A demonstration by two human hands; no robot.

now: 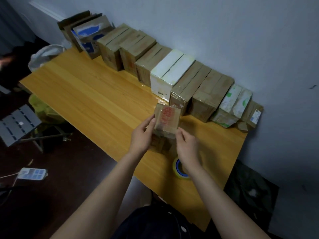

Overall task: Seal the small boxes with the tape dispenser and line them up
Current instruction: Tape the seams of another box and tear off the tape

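Both hands hold a small brown box (166,119) above the wooden bench (96,99): the left hand (141,135) grips its left edge, the right hand (187,145) pinches its lower right corner. A tape roll (177,169) lies under the right wrist, and a row of boxes (172,73) lines the wall.

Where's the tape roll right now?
In the head view, the tape roll lies on the wooden table near its front edge, partly hidden by the wrist of the right hand.

held box (166,119): small brown one, red print facing me, glossy tape across it, standing upright in my grip
row of boxes (165,75): mostly brown, some white, side by side, running from 10 to 3 o'clock
tape roll (177,169): clear tape on a blue core, lying flat at 5 o'clock from the held box
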